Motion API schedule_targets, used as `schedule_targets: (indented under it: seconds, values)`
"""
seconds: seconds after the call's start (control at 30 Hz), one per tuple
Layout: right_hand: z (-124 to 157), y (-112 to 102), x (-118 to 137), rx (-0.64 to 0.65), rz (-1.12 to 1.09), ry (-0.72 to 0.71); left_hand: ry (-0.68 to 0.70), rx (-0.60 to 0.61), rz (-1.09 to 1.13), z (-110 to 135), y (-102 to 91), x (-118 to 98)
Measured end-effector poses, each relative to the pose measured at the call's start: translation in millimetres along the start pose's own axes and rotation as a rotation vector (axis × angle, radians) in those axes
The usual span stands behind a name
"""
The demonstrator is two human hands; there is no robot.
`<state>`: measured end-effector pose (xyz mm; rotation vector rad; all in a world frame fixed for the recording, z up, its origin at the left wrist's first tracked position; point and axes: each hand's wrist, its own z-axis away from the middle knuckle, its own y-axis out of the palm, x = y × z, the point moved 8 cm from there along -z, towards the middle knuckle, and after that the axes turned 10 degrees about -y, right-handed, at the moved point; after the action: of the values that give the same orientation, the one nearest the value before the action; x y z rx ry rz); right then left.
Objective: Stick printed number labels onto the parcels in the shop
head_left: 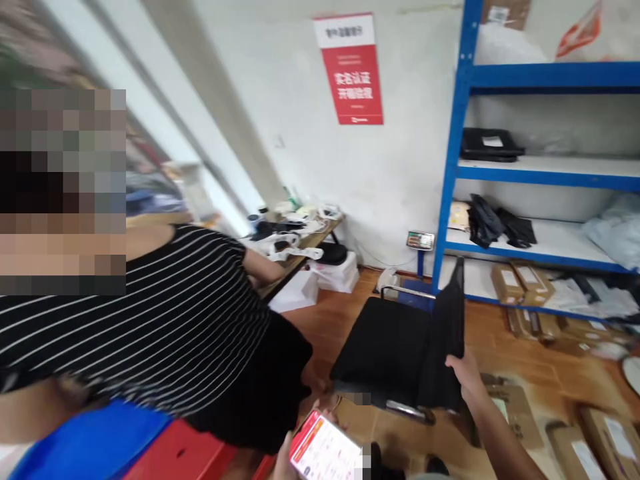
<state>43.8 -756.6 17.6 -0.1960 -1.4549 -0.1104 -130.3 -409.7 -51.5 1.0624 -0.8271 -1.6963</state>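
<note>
My left hand (285,460) holds a smartphone (327,448) at the bottom of the view, its lit screen showing a red and white page. To the right, my right hand (466,375) is closed on the edge of the backrest of a black chair (383,340) with metal armrests. The chair is turned side-on, its seat toward the left. Most of my left hand's fingers are hidden behind the phone.
A seated person in a striped top (200,320) is close on the left, beside a cluttered desk (327,230). Blue shelving (550,175) with parcels stands at right. Cardboard boxes (607,437) lie on the floor. A scale (420,240) stands by the wall; red stools (177,453) are lower left.
</note>
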Motion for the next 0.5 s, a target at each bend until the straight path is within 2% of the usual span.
schedule_targets:
  seconds: [0.13, 0.2, 0.27, 0.33, 0.4, 0.5]
  values:
    - [1, -39, -15, -0.047, 0.014, 0.05, 0.074, 0.323, 0.057, 20, 41.9, 13]
    - [-14, -68, -16, -0.033, 0.08, 0.052, 0.104, 0.442, 0.063, 29, 57.0, 16]
    - [-35, -104, -13, -0.029, 0.124, 0.049, 0.109, 0.501, 0.057, 33, 66.1, 20]
    - [-57, -139, -10, -0.017, 0.141, 0.045, 0.111, 0.508, 0.054, 33, 70.3, 22]
    - [-75, -169, -12, -0.002, 0.173, 0.05, 0.122, 0.45, 0.071, 28, 68.9, 23]
    - [-93, -195, -20, 0.018, 0.25, 0.028, 0.133, 0.301, 0.086, 16, 62.0, 22]
